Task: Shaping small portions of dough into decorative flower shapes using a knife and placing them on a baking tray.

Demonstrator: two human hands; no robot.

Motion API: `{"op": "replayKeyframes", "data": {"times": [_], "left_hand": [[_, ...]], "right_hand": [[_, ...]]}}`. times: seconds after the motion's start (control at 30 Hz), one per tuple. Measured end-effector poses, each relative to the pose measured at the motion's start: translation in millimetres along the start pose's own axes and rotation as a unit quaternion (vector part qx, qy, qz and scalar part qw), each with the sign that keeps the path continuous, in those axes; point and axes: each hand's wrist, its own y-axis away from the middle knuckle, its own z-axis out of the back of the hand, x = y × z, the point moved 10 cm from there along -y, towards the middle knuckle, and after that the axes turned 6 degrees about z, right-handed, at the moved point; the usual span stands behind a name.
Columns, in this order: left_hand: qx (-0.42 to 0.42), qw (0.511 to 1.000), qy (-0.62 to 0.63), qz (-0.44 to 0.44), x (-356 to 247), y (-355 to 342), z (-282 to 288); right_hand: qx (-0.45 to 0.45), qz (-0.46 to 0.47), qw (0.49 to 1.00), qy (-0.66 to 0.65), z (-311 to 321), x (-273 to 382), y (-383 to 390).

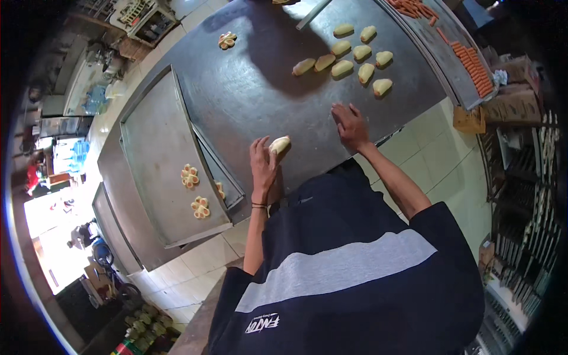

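My left hand (pixel 262 161) rests on the steel table (pixel 248 100) with fingers extended and slightly apart, right beside a single pale dough roll (pixel 280 143), touching or nearly touching it. My right hand (pixel 350 127) is open on the tabletop farther right, fingers loosely stretched, holding nothing. Above it lie several filled dough rolls (pixel 342 68) in loose rows. A flower-shaped dough piece with sausage (pixel 226 40) sits at the back left. On the left, a metal tray (pixel 155 130) bears several more flower pieces (pixel 189 176), one of them partly hidden by the tray's rim.
A long tray of sausages (pixel 470 68) runs along the table's right edge, with cardboard boxes (pixel 503 109) beyond. A metal scraper bar (pixel 312 15) lies at the back. Metal racks (pixel 520 219) stand at the lower right; tiled floor (pixel 432 148) shows around the table.
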Motion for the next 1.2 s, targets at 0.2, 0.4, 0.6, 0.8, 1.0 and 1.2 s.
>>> {"op": "replayKeyframes", "data": {"times": [0.2,0.4,0.6,0.8,1.0,1.2], "left_hand": [[0.086,0.979,-0.183,-0.012,49.0,-12.7,-1.4],[0.21,0.954,-0.214,0.008,67.4,-9.9,-19.8],[0.16,0.96,-0.231,-0.007,75.9,-20.0,-22.4],[0.177,0.965,-0.194,-0.004,81.4,-25.2,-20.5],[0.177,0.965,-0.193,-0.001,80.5,-20.4,-20.4],[0.171,0.967,-0.19,-0.008,75.0,-22.5,-18.6]], "right_hand": [[0.014,-0.002,1.0,-0.024,-5.6,6.3,-4.1],[0.029,-0.027,0.999,-0.006,5.3,11.3,1.1],[-0.007,-0.02,1.0,-0.006,-0.4,12.3,-11.0],[-0.012,-0.018,1.0,-0.009,-7.9,8.8,-12.5],[-0.006,-0.017,1.0,0.001,-6.3,10.2,-9.0],[-0.001,-0.016,1.0,0.004,-4.5,11.2,-11.2]]}}
